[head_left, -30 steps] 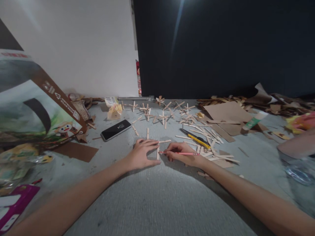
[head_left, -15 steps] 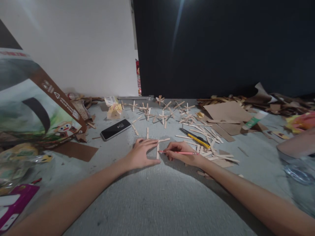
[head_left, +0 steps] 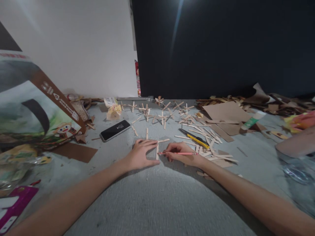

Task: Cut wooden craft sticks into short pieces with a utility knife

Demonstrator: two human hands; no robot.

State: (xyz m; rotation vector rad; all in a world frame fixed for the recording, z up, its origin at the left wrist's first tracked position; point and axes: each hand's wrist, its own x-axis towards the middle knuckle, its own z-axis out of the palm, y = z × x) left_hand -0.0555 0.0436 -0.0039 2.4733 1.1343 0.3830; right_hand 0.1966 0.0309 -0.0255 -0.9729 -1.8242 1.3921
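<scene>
A short wooden craft stick (head_left: 157, 151) lies upright in view on the grey table. My left hand (head_left: 141, 153) steadies it, fingertips at its far end and thumb at its near end. In my right hand (head_left: 180, 152) is a slim pink pencil (head_left: 183, 153), gripped between thumb and fingers, its tip at the stick's middle. Another craft stick (head_left: 163, 140) lies slantwise just beyond the fingertips. One more stick (head_left: 147, 133) points away behind my left hand. To the right, a yellow and black utility knife (head_left: 197, 139) rests on a pile of loose sticks (head_left: 214, 135).
Crossed-stick pieces (head_left: 162, 116) stand farther back. A phone (head_left: 115, 130) lies to the left, near a large printed bag (head_left: 39, 105). Brown cardboard (head_left: 225, 113) and a glue stick (head_left: 253, 120) are at right. Another person's arm (head_left: 295, 144) shows at the right edge.
The pencil tip has shifted very slightly along the stick toward me. Both hands otherwise keep their places; the whole view has moved a little.
</scene>
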